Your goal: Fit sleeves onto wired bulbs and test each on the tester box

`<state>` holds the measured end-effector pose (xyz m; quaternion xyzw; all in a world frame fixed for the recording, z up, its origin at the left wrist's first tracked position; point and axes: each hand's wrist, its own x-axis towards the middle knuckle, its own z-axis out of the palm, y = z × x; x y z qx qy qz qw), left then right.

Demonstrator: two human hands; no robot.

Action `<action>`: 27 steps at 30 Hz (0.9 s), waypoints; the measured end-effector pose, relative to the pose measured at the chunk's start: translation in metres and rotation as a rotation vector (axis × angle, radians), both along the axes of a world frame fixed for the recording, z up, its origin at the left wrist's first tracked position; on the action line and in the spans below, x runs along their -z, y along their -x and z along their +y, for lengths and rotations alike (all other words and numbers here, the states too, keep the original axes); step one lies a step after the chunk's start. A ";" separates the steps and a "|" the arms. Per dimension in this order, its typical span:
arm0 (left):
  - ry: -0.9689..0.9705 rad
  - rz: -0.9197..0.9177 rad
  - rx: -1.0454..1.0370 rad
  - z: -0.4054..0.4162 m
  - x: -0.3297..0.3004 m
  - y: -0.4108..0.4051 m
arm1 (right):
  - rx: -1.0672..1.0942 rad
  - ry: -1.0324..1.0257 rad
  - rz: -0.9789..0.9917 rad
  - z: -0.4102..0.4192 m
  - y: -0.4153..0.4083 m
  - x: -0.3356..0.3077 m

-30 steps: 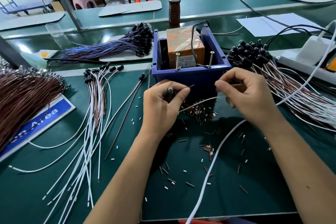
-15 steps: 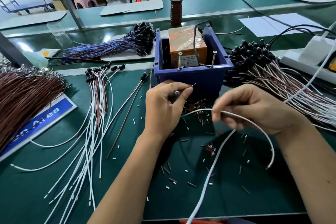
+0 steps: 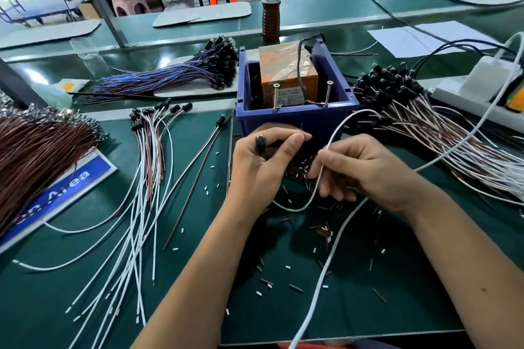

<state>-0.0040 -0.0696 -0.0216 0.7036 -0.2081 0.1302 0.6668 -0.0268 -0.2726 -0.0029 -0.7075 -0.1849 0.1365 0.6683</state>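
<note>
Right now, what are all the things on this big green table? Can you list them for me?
Blue plastic bin: one, blue, centre, holding an orange taped box.
Two brass screws: upright at the bin's front rim.
Blue-wired bulb bundle: one, behind-left of bin.
Brown wire heap: one, far left.
White-and-brown wired bulbs: a loose fan, left of the hands.
Black-capped bulb pile: one, right of bin.
Small sleeve pieces: many, white and brown, scattered.
Plastic bottle of brown liquid: one, behind bin.
White power strip: one, far right.
Left hand: pinches a black bulb.
Right hand: pinches a white wire.
</note>
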 end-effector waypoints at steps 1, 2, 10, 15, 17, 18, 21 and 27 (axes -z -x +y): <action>0.035 0.040 0.062 -0.001 -0.001 0.001 | -0.017 0.050 -0.002 0.003 0.000 0.000; 0.063 0.083 0.122 -0.001 -0.002 0.003 | -0.032 0.093 -0.006 0.005 0.000 0.000; 0.126 0.281 0.325 -0.006 -0.002 0.006 | -0.145 0.336 -0.084 0.013 0.005 -0.002; 0.208 0.299 0.369 -0.004 -0.009 0.004 | -0.260 0.419 -0.100 0.013 0.005 -0.003; 0.224 0.341 0.339 -0.002 -0.009 0.001 | -0.216 0.292 -0.037 0.007 0.004 -0.003; 0.236 0.352 0.337 -0.001 -0.009 0.000 | -0.172 0.184 0.004 0.003 0.002 -0.003; 0.235 0.380 0.357 0.001 -0.009 0.002 | 0.015 -0.167 0.078 -0.005 -0.003 -0.002; 0.128 0.395 0.366 0.001 -0.009 0.004 | 0.357 -0.320 -0.061 -0.005 -0.008 0.001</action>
